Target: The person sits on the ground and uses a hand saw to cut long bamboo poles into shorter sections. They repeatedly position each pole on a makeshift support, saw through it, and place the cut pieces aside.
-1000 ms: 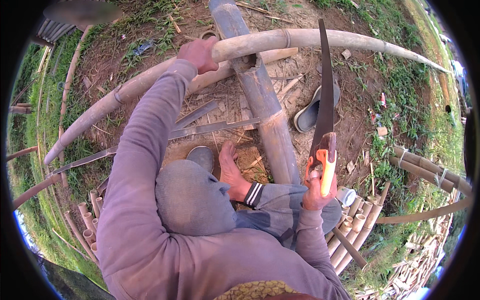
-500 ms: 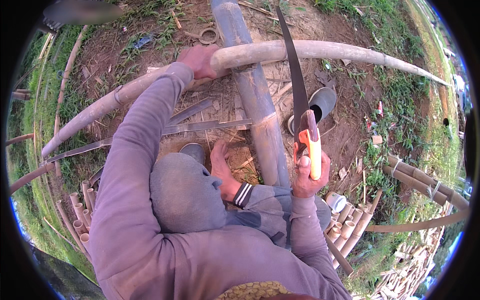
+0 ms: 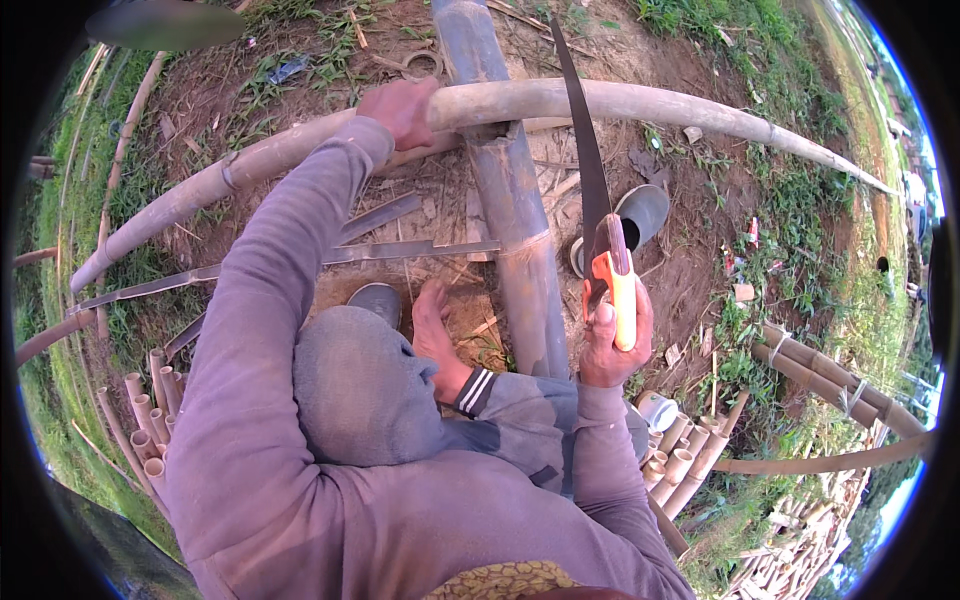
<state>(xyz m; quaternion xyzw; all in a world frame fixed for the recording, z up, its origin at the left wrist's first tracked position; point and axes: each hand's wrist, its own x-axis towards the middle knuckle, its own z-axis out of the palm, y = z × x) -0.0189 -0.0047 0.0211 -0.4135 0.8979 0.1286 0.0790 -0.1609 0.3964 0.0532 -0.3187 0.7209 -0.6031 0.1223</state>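
Note:
My left hand (image 3: 402, 110) is closed around a bamboo pole, where the cut-looking end of the right-hand length (image 3: 690, 103) meets the left-hand length (image 3: 180, 215); my fingers hide how they join. Beneath lies a thick grey bamboo trunk (image 3: 520, 215), with a notch-like gap by the pole. In my right hand (image 3: 615, 350) is a handsaw (image 3: 622, 295), gripped by its orange and dark handle. Its long dark blade points away from me and overlaps the pole in view; I cannot tell whether they touch.
A long, flat machete-like blade or strip (image 3: 400, 253) lies left of the trunk. Grey shoes (image 3: 642, 215) sit on the soil beyond the saw handle. Bundles of cut bamboo tubes (image 3: 685, 460) flank me, with a white cup-like container (image 3: 657, 410) nearby. Tied poles (image 3: 840, 375) stand right.
The view has shifted slightly. The saw and right hand appear a little lower and further left, while both hands keep the same holds.

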